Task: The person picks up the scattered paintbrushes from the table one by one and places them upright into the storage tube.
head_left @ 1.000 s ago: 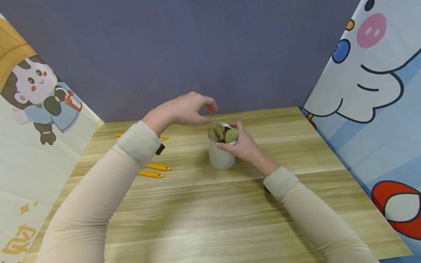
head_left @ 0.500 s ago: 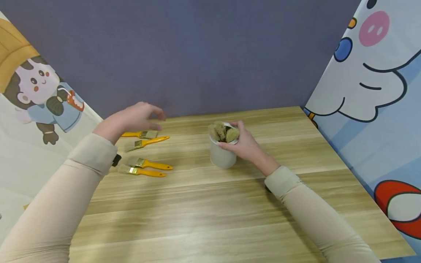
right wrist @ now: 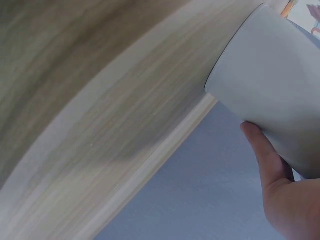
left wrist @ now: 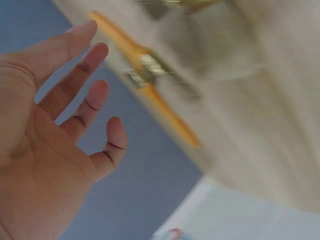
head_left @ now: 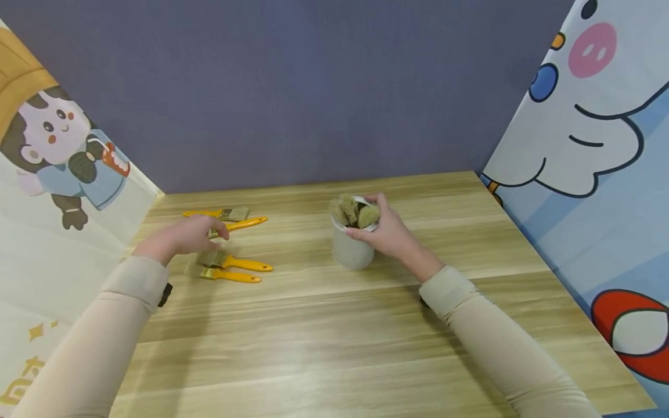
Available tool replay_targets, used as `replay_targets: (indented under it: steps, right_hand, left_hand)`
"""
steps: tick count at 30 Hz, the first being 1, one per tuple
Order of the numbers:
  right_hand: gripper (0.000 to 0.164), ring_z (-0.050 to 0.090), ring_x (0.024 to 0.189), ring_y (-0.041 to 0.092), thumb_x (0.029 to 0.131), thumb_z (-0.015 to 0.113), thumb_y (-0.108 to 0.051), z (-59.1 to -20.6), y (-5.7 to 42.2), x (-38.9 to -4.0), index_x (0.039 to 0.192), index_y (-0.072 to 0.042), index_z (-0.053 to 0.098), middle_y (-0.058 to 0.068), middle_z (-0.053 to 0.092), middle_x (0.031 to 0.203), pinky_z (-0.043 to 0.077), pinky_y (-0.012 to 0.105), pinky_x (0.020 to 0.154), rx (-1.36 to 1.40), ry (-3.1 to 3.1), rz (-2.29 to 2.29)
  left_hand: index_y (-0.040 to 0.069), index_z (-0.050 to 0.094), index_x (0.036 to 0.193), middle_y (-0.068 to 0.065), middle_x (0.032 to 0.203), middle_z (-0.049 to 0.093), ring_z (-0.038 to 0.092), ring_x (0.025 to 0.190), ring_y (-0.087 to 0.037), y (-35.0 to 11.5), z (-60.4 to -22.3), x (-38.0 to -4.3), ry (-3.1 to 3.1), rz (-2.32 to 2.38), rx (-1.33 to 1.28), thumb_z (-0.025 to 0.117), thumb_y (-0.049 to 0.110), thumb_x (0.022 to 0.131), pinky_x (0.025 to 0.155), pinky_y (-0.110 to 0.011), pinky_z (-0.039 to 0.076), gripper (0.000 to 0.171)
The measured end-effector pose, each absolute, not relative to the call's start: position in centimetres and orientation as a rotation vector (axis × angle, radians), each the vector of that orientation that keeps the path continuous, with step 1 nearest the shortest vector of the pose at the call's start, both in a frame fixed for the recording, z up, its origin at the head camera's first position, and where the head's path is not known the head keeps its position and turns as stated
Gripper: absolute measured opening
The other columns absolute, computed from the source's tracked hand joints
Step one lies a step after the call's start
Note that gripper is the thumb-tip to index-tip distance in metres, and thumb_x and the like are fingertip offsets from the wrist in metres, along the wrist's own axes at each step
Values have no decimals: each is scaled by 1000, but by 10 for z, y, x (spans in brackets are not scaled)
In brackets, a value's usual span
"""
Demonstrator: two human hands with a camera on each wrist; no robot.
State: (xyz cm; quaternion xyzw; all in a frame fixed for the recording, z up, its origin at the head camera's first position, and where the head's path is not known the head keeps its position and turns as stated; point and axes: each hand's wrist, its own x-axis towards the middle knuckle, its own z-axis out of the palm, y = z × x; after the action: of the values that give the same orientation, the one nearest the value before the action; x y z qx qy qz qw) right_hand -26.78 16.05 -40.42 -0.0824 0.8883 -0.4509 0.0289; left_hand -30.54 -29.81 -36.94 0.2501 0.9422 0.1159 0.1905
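My right hand (head_left: 391,232) grips the rim of a white cup (head_left: 353,253) that stands upright on the table. Several paintbrushes (head_left: 347,210) are in the cup with their pale bristles up. Over the left of the table is my left hand (head_left: 189,237), its fingers loosely bent around nothing. In the left wrist view the fingers are spread, apart from the brushes. Below the hand lies a yellow-handled brush (head_left: 248,224), its bristles partly hidden. Two more brushes lie nearer, the upper brush (head_left: 248,264) and the lower brush (head_left: 237,277); another brush (head_left: 209,213) lies behind.
The wood-grain table (head_left: 334,342) meets a dark blue-grey wall (head_left: 324,87) at the back. Cartoon-printed panels flank it, the left panel (head_left: 63,261) and the right panel (head_left: 590,232).
My left hand has moved left from above the cup and down over the brushes. The right hand has stayed on the cup, which has not moved.
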Motion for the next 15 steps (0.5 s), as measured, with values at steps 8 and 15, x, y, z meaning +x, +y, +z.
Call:
replay_targets:
  steps: [8, 15]
  right_hand:
    - [103, 51, 146, 45, 84, 86, -58, -404, 159, -267, 161, -17, 30, 25, 48, 158, 46, 64, 116, -252, 2745, -1380]
    - [102, 51, 146, 45, 85, 85, -57, -403, 159, -266, 161, -18, 30, 25, 49, 157, 46, 64, 116, -249, 2746, -1382]
  left_hand:
    - [1, 74, 121, -23, 130, 71, 61, 121, -49, -323, -399, -297, 2685, 352, 719, 77, 6, 92, 103, -66, 51, 29]
    - [6, 76, 120, -23, 132, 70, 58, 124, -51, -322, -402, -292, 2675, 354, 701, 82, 7, 86, 105, -69, 48, 34]
